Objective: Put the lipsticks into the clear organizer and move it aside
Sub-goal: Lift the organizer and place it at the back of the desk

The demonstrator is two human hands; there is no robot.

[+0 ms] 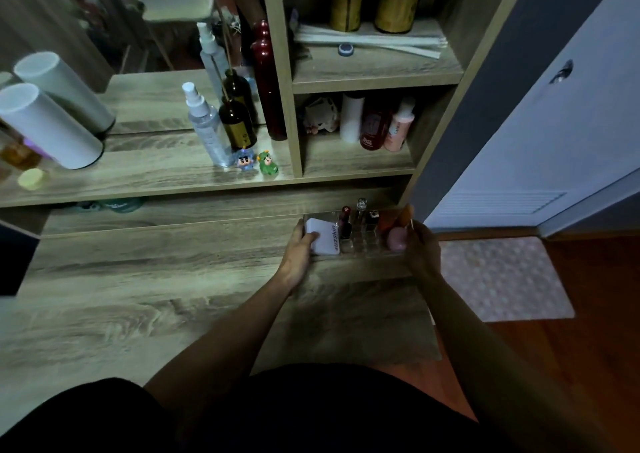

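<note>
The clear organizer (360, 246) sits at the far right of the wooden desk, close to the back ledge. Several lipsticks stand upright in its middle slots, among them a dark red one (345, 224), a clear-capped one (361, 209) and a black one (372, 219). A white compact (323, 239) lies in its left part; a pink sponge (396, 238) and an orange one (403, 217) are in its right part. My left hand (298, 248) grips the organizer's left end, thumb on the compact. My right hand (420, 248) grips its right end.
The wooden desk (156, 296) stretches to the left. On the shelf above stand spray bottles (207, 130), a brown diffuser bottle (237, 123), two small figurines (258, 165) and white cylinders (48, 126). Cubbies hold more bottles (375, 123). A door and a mat (498, 276) are on the right.
</note>
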